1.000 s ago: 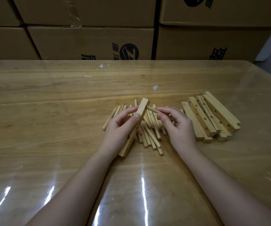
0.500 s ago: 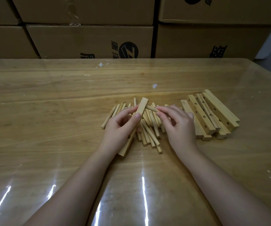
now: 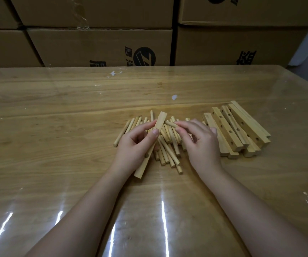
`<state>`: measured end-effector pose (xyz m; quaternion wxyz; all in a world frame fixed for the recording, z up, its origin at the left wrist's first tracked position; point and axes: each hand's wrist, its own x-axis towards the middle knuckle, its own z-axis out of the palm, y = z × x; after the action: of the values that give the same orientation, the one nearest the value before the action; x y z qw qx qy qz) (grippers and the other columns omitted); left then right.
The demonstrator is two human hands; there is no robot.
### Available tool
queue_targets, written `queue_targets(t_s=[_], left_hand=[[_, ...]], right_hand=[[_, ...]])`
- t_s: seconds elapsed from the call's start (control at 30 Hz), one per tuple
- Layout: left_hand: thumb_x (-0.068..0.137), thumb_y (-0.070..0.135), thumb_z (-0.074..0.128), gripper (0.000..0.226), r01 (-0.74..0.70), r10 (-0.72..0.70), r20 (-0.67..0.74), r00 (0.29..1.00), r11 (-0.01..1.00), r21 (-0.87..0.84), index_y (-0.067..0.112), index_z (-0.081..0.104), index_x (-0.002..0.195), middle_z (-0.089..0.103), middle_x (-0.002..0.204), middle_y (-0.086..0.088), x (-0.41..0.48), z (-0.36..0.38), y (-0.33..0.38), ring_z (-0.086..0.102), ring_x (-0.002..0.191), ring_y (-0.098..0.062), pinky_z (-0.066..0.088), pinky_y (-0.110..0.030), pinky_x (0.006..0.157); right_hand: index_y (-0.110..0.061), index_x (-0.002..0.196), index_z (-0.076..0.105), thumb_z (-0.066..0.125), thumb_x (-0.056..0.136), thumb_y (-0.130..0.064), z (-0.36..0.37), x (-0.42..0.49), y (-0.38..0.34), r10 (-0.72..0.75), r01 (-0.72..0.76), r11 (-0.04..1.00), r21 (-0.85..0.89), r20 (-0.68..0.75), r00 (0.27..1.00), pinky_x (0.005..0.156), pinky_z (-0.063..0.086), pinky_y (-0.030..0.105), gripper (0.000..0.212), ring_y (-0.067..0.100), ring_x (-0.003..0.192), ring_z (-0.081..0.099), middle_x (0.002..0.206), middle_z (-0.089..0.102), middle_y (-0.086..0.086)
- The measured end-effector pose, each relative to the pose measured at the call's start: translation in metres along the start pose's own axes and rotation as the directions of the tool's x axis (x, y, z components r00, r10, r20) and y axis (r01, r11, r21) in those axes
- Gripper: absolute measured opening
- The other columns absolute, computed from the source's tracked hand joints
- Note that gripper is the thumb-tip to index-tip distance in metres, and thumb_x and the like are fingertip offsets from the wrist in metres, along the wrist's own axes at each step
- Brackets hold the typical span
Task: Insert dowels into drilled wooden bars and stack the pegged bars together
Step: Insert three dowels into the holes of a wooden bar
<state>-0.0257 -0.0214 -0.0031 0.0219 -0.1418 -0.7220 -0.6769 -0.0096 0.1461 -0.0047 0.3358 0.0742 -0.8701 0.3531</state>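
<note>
My left hand (image 3: 136, 145) grips a drilled wooden bar (image 3: 160, 121), tilted with its far end raised above the table. My right hand (image 3: 200, 143) pinches a short dowel (image 3: 170, 123) between thumb and fingers; the dowel's tip meets the bar's right side near its upper end. Whether the tip sits in a hole is hidden. Beneath both hands lies a loose pile of dowels (image 3: 166, 153). To the right, several drilled bars (image 3: 231, 128) lie side by side in a stack, holes facing up.
The wooden table (image 3: 56, 127) has a glossy clear cover that reflects light near its front edge. Stacked cardboard boxes (image 3: 97, 47) form a wall behind the far edge. The table's right edge (image 3: 305, 82) runs diagonally at the far right.
Both hands keep their grips. The dowel's tip has stayed against the side of the bar, with only a slight shift of the hands.
</note>
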Motion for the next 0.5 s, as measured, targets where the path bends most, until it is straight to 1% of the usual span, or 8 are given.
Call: queue_targets(t_s=[0.13,0.17,0.23,0.3,0.4,0.5], left_hand=[[0.079,0.04,0.063,0.025,0.002,-0.002,0.007,1.0,1.0,0.013,0.046,0.069,0.103,0.05,0.078,-0.039,-0.0004,-0.0015,-0.0005,0.052,0.065,-0.029,0.05,-0.035,0.063],[0.08,0.041,0.063,0.025,0.002,-0.002,0.01,1.0,1.0,0.018,0.047,0.069,0.103,0.051,0.078,-0.039,-0.0007,-0.0019,-0.0006,0.052,0.066,-0.03,0.05,-0.037,0.063],[0.083,0.042,0.065,0.023,0.009,-0.009,0.016,1.0,1.0,0.029,0.049,0.068,0.105,0.052,0.081,-0.039,0.0001,-0.0019,-0.0004,0.052,0.068,-0.03,0.05,-0.048,0.066],[0.082,0.041,0.065,0.025,0.023,-0.024,0.014,1.0,0.999,0.038,0.051,0.067,0.105,0.053,0.084,-0.038,0.001,-0.0021,-0.0011,0.052,0.07,-0.03,0.049,-0.056,0.069],[0.082,0.04,0.064,0.028,0.03,-0.031,0.014,0.999,0.999,0.045,0.051,0.066,0.107,0.055,0.089,-0.037,-0.0005,-0.0028,-0.0021,0.052,0.07,-0.029,0.049,-0.059,0.071],[0.082,0.04,0.064,0.03,0.033,-0.034,0.017,0.999,0.999,0.038,0.045,0.067,0.112,0.054,0.085,-0.038,-0.0019,-0.0032,-0.0026,0.051,0.069,-0.029,0.048,-0.057,0.071]], right_hand=[[-0.017,0.102,0.07,0.061,0.088,-0.022,-0.0002,0.0006,-0.0008,0.01,-0.01,1.0,0.008,0.005,1.0,0.078,0.031,0.03,0.017,0.003,0.079,0.051,0.088,0.063,-0.011],[-0.017,0.103,0.07,0.061,0.089,-0.022,-0.0006,0.0003,-0.0008,0.012,-0.012,1.0,0.007,0.007,1.0,0.079,0.031,0.031,0.017,0.002,0.079,0.051,0.088,0.061,-0.013],[-0.017,0.103,0.07,0.06,0.089,-0.022,-0.0008,-0.0001,-0.0009,0.014,-0.014,1.0,0.005,0.014,1.0,0.079,0.032,0.031,0.018,0.001,0.078,0.05,0.087,0.058,-0.016],[-0.017,0.104,0.07,0.06,0.089,-0.021,-0.0009,0.0,-0.0017,0.014,-0.014,1.0,0.006,0.018,1.0,0.079,0.032,0.031,0.018,0.001,0.078,0.05,0.087,0.059,-0.015],[-0.016,0.104,0.07,0.059,0.09,-0.02,-0.0012,0.0006,-0.0023,0.021,-0.021,1.0,0.019,0.017,1.0,0.08,0.033,0.032,0.018,0.005,0.082,0.055,0.088,0.063,-0.01],[-0.016,0.105,0.07,0.059,0.09,-0.02,-0.0005,-0.0009,-0.0025,0.025,-0.026,0.999,0.02,0.031,0.999,0.08,0.036,0.035,0.019,0.007,0.081,0.057,0.087,0.064,-0.009]])
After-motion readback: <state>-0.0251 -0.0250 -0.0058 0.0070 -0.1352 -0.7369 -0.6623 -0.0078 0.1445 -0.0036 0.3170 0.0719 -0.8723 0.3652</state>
